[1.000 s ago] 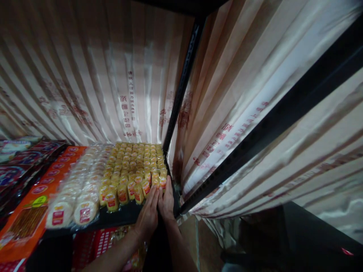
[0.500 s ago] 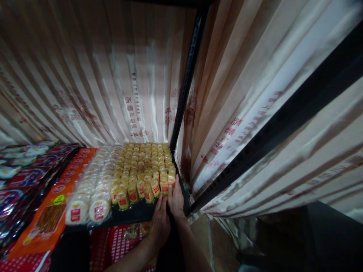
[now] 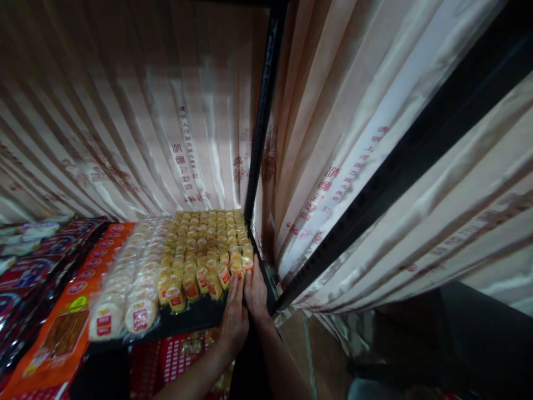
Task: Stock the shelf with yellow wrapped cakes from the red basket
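Note:
Many small yellow wrapped snack cakes (image 3: 202, 244) stand in tight rows on a black shelf (image 3: 200, 315). My left hand (image 3: 234, 316) rests its outstretched fingertips against the front of a wrapped cake near the right end of the front row. Close beside it, my right hand (image 3: 255, 291) touches the rightmost front cake, fingers extended along its outer side. Both hands have straight fingers and are not wrapped round a cake. Fingertips partly cover the lower fronts of these cakes.
Left of the cakes stand two rows of round white wrapped crackers (image 3: 140, 316), then orange snack packs (image 3: 62, 333) and dark shiny bags (image 3: 29, 283). A black metal post (image 3: 260, 111) and pleated printed curtains (image 3: 325, 166) border the shelf. A red basket (image 3: 175, 361) is below.
The view has shifted slightly, so the shelf goods and curtains appear further left. My hands keep nearly the same place at the right front cakes, the left fingers a little higher on the cake.

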### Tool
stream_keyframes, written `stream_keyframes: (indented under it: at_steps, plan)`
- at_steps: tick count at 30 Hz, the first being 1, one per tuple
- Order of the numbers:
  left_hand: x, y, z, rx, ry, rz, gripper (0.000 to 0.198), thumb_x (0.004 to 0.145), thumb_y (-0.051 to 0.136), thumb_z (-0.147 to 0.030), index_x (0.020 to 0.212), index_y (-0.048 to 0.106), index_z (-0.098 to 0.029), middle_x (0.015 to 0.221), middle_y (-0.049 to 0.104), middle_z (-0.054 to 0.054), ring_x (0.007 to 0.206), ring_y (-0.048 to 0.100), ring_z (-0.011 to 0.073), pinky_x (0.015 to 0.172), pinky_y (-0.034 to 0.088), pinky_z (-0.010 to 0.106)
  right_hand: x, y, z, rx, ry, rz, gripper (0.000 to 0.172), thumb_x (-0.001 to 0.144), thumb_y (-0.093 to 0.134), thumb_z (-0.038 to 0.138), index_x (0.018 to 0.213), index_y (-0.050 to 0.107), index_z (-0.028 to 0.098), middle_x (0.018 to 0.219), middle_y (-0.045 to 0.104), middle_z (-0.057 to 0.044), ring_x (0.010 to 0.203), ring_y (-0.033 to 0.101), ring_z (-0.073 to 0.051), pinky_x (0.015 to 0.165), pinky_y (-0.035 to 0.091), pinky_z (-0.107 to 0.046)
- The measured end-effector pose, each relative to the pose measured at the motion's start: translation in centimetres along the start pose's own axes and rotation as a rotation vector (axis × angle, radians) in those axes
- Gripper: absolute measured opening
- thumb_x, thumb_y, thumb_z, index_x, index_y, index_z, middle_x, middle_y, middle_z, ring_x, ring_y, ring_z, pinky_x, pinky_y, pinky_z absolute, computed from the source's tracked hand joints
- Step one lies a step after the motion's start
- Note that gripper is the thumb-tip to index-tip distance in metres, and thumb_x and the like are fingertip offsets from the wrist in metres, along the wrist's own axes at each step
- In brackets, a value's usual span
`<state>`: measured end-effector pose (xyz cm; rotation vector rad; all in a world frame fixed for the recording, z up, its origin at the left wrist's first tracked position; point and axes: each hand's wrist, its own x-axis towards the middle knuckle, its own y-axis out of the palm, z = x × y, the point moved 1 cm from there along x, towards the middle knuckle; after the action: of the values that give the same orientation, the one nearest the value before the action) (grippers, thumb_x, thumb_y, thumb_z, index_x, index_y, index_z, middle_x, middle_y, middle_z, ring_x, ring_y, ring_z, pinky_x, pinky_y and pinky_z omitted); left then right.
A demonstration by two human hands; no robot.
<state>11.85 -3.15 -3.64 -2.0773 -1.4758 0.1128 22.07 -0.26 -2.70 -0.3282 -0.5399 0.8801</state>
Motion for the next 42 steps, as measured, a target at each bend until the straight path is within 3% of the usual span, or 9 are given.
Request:
stream_keyframes:
  at_steps: [7,13,20,27,32,35,39,42]
  plan:
    - [0.1,-0.8,0.3,-0.06,0.036,0.079,0.056,0.083,0.029,-0.013,0.139,0.03,-0.009,0.148,0.023,0.01,0.138,0.017,0.0194,0.114,0.017,0.043,0.1,0.0,0.0,0.002,-0.022,0.008,0.055,0.092,0.021,0.039,0.14,0.03,0.014,0.138,0.043,-0.01,0.129,0.037,-0.02,0.106,0.033,-0.039]
    - [0.6,-1.6,-0.2,-0.102,0.017,0.114,0.051,0.091,0.028,-0.03,0.138,0.031,-0.011,0.148,0.025,0.011,0.137,0.018,0.0206,0.114,0.018,0.043,-0.1,0.0,-0.4,-0.02,-0.033,-0.008,0.058,0.092,0.025,0.039,0.143,0.019,0.011,0.144,0.032,-0.013,0.133,0.028,-0.022,0.108,0.028,-0.044]
    - [0.7,-1.9,-0.6,-0.146,0.051,0.06,0.052,0.093,0.028,-0.032,0.141,0.025,-0.012,0.148,0.024,0.011,0.138,0.018,0.018,0.114,0.018,0.04,-0.3,-0.3,-0.2,-0.032,-0.059,0.0,0.064,0.092,0.027,0.042,0.145,0.006,0.013,0.15,0.016,-0.012,0.137,0.016,-0.023,0.109,0.023,-0.047]
    - [0.7,-2.0,-0.4,-0.119,0.104,-0.03,0.049,0.093,0.03,-0.027,0.14,0.028,-0.015,0.146,0.03,0.011,0.135,0.026,0.0186,0.112,0.025,0.04,-0.4,-0.1,-0.1,-0.107,-0.125,0.003,0.072,0.089,0.038,0.043,0.145,0.004,0.013,0.15,0.017,-0.013,0.136,0.019,-0.025,0.108,0.027,-0.046]
    - [0.7,-3.0,-1.2,0.126,0.273,-0.05,0.047,0.091,0.033,-0.02,0.137,0.032,-0.014,0.142,0.038,0.013,0.133,0.03,0.0209,0.107,0.034,0.044,-0.1,0.5,-0.5,-0.141,-0.129,-0.002,0.066,0.09,0.032,0.04,0.144,0.007,0.011,0.148,0.021,-0.014,0.135,0.024,-0.023,0.107,0.029,-0.044]
    - [0.4,-4.7,-1.9,0.369,0.341,-0.175,0.045,0.085,0.039,-0.014,0.13,0.043,-0.014,0.138,0.042,0.014,0.133,0.03,0.0254,0.105,0.034,0.049,-0.1,0.6,-0.4,-0.151,-0.127,-0.015,0.066,0.091,0.031,0.04,0.144,0.008,0.01,0.147,0.023,-0.015,0.134,0.025,-0.024,0.106,0.03,-0.043]
    - [1.2,-7.3,-2.8,0.649,0.257,-0.339,0.041,0.08,0.043,-0.01,0.12,0.052,-0.012,0.131,0.046,0.016,0.128,0.034,0.0302,0.103,0.032,0.052,-0.2,0.7,-0.2,-0.172,-0.127,-0.028,0.065,0.091,0.03,0.041,0.144,0.01,0.009,0.146,0.025,-0.016,0.133,0.028,-0.025,0.106,0.031,-0.044]
    - [2.9,-8.5,-3.2,0.75,0.184,-0.353,0.036,0.082,0.045,-0.016,0.115,0.056,-0.009,0.127,0.05,0.018,0.125,0.038,0.0322,0.103,0.031,0.053,-0.2,0.6,0.0,-0.176,-0.14,-0.046,0.065,0.091,0.03,0.041,0.144,0.011,0.009,0.146,0.025,-0.016,0.134,0.027,-0.024,0.105,0.031,-0.044]
